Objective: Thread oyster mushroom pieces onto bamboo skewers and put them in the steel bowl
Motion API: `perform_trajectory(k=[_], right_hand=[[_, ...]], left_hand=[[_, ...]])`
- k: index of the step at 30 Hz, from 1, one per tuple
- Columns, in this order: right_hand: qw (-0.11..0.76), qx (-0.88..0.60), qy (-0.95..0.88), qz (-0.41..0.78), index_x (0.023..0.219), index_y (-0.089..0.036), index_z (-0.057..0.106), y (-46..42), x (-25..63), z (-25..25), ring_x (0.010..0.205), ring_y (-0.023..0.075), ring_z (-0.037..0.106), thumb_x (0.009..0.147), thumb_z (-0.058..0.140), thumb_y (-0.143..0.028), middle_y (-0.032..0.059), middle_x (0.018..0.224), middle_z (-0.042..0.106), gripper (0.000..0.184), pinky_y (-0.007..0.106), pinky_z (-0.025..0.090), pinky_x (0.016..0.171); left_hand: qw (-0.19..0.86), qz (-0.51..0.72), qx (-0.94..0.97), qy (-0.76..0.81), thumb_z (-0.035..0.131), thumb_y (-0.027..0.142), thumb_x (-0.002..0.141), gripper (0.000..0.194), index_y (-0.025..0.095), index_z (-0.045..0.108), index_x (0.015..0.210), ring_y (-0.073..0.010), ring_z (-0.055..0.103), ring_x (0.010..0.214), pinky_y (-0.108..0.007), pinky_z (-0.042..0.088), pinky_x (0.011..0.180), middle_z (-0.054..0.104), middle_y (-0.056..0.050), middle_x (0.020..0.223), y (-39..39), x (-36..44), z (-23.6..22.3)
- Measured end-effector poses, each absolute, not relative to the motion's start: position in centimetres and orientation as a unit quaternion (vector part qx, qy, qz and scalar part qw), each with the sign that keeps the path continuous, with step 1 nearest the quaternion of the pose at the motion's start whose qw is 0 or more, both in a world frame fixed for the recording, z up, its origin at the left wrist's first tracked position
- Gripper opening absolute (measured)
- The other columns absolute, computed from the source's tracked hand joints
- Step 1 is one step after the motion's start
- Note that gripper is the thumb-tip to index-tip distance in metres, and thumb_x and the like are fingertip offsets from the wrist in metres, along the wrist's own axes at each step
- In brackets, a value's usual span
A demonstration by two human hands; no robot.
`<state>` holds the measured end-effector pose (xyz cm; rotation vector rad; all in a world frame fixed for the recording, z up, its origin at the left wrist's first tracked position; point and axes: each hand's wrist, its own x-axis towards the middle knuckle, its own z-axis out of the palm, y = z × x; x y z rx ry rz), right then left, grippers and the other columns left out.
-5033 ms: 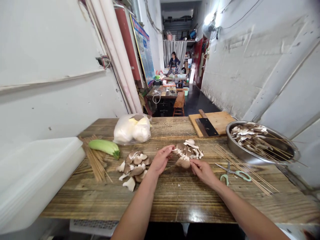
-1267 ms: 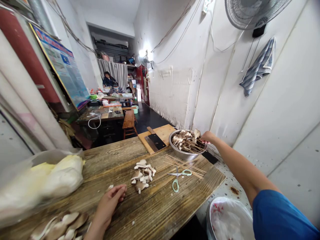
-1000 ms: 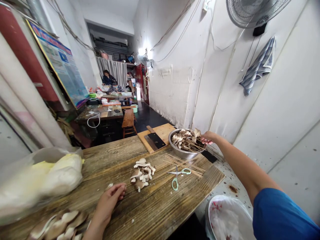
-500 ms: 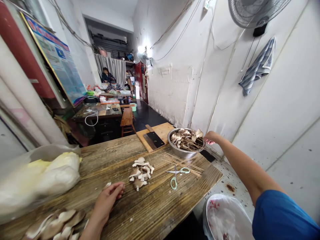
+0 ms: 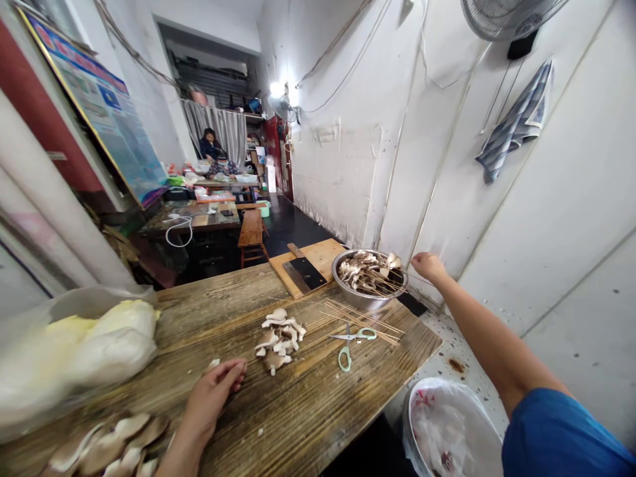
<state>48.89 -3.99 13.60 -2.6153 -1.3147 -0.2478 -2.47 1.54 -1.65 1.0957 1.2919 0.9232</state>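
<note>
My left hand (image 5: 214, 391) rests on the wooden table with its fingers curled together and nothing visible in them. It lies between a small heap of oyster mushrooms (image 5: 281, 339) and a larger mushroom pile (image 5: 106, 447) at the lower left. Just past the rim of a steel bowl (image 5: 370, 303), my right hand (image 5: 428, 265) hangs with fingers closed, apart from the bowl; I see nothing held in it. Skewered oyster mushrooms (image 5: 365, 270) fill much of the bowl, their stick ends poking out to the right, below that hand.
Loose bamboo skewers (image 5: 365, 319) and green-handled scissors (image 5: 348, 338) lie before the bowl. A cleaver (image 5: 305, 273) rests on a cutting board (image 5: 322, 257). At left sits a plastic bag (image 5: 114, 338) of pale contents. A lined bin (image 5: 447, 424) stands beyond the table's right edge. Another person (image 5: 211, 146) is far back.
The view has swung right. My right hand went from the mushroom heap to the bowl, set a mushroom skewer in it, and has just drawn off. My left hand has come away from the mushrooms.
</note>
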Motion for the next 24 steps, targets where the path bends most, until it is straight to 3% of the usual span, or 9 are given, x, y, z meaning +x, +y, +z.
perform_trajectory(k=[3,5,6,9,13,18,24], right_hand=[[0.166,-0.879,-0.406,-0.187,0.105,-0.012,0.06,-7.2,46.7,12.7,0.095,0.0232,0.058,0.089,0.028,-0.024,0.0155,0.103,0.063,0.038,0.029,0.043,0.074],[0.277,-0.798,-0.441,-0.304,0.098,-0.012,0.062,-9.8,44.2,10.6,0.086,0.0214,0.059,0.089,0.032,-0.026,0.0138,0.092,0.065,0.035,0.029,0.043,0.075],[0.291,-0.758,-0.496,-0.307,0.095,-0.013,0.063,-11.0,42.8,9.1,0.079,0.0197,0.059,0.088,0.035,-0.027,0.012,0.086,0.065,0.032,0.028,0.044,0.073],[0.212,-0.676,-0.679,-0.19,0.094,-0.019,0.063,-13.5,39.1,4.4,0.076,0.0157,0.059,0.088,0.039,-0.026,0.0076,0.086,0.065,0.026,0.024,0.045,0.069],[0.133,-0.689,-0.699,-0.14,0.099,-0.019,0.06,-13.2,37.6,0.3,0.088,0.0191,0.057,0.088,0.04,-0.029,0.0085,0.094,0.063,0.025,0.027,0.046,0.074],[0.067,-0.707,-0.694,-0.12,0.07,-0.019,0.058,-11.0,38.4,-1.0,0.073,0.0187,0.056,0.088,0.038,-0.025,0.0067,0.074,0.059,0.028,0.028,0.044,0.067],[0.068,-0.696,-0.71,-0.085,0.069,-0.018,0.056,-10.7,38.5,-0.4,0.071,0.0189,0.056,0.088,0.038,-0.022,0.0079,0.073,0.059,0.027,0.028,0.044,0.066]], left_hand=[[0.572,0.394,0.467,0.548,0.073,0.046,0.044,0.05,0.014,0.065,0.081,-0.0147,0.056,0.066,-0.025,0.045,0.06,0.066,-0.003,0.072,1.6,-2.6,-1.9],[0.566,0.393,0.479,0.544,0.072,0.047,0.046,0.05,0.013,0.065,0.082,-0.015,0.056,0.066,-0.025,0.045,0.06,0.066,-0.004,0.073,1.6,-2.6,-2.0],[0.56,0.393,0.488,0.542,0.071,0.048,0.047,0.05,0.013,0.065,0.083,-0.0152,0.057,0.066,-0.025,0.045,0.06,0.066,-0.004,0.073,1.5,-2.5,-2.0],[0.535,0.392,0.517,0.541,0.068,0.05,0.051,0.049,0.013,0.066,0.083,-0.0161,0.057,0.066,-0.027,0.045,0.06,0.066,-0.005,0.072,1.2,-2.2,-2.0],[0.488,0.386,0.561,0.546,0.061,0.05,0.059,0.044,0.014,0.067,0.084,-0.0176,0.059,0.066,-0.028,0.046,0.061,0.067,-0.006,0.074,0.8,-1.6,-1.7],[0.333,0.398,0.658,0.546,0.054,0.04,0.07,0.029,0.017,0.067,0.082,-0.0189,0.061,0.077,-0.031,0.045,0.075,0.069,-0.006,0.083,0.0,-0.8,-1.2],[0.258,0.37,0.714,0.536,0.048,0.033,0.079,0.028,0.017,0.064,0.094,-0.0171,0.059,0.076,-0.03,0.045,0.074,0.066,-0.006,0.086,-0.3,0.4,-0.1]])
